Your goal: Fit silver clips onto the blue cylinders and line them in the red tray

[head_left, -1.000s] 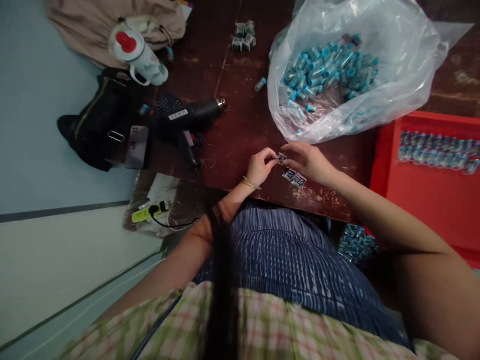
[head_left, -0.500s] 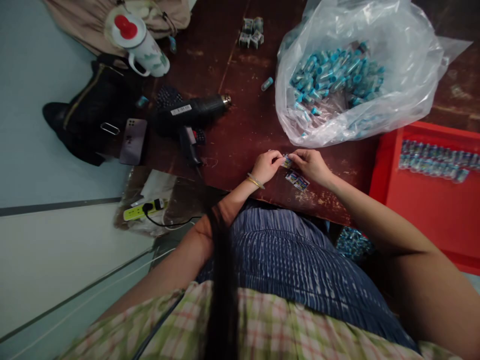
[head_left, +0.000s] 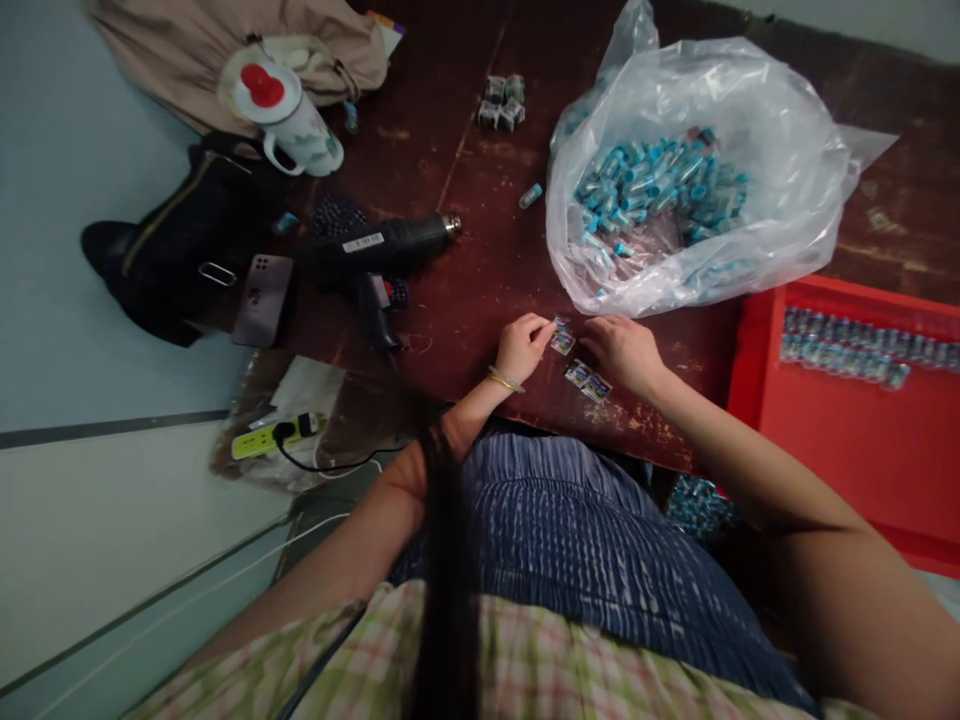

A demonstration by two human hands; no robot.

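Observation:
My left hand (head_left: 523, 347), with a bracelet at the wrist, pinches a small printed label (head_left: 562, 342) at its left side. My right hand (head_left: 624, 352) is just to the right of that label, apart from it. Its fingers are loosely bent and I see nothing in them, though the fingertips are partly hidden. Below and between the hands, more small printed labels (head_left: 588, 381) lie on the dark red table (head_left: 480, 350) near its front edge.
A clear plastic bag (head_left: 787, 130) holds many blue-capped vials. Right of it, a red tray (head_left: 847, 430) carries rows of labelled vials (head_left: 847, 345). At left are a heat gun (head_left: 397, 243), a phone (head_left: 262, 300), a mug (head_left: 304, 130) and a black bag (head_left: 161, 240). One loose vial (head_left: 530, 196) lies mid-table.
My right hand has let go of the label and drawn slightly away to the right. My left hand still pinches it. The whole view has shifted a little.

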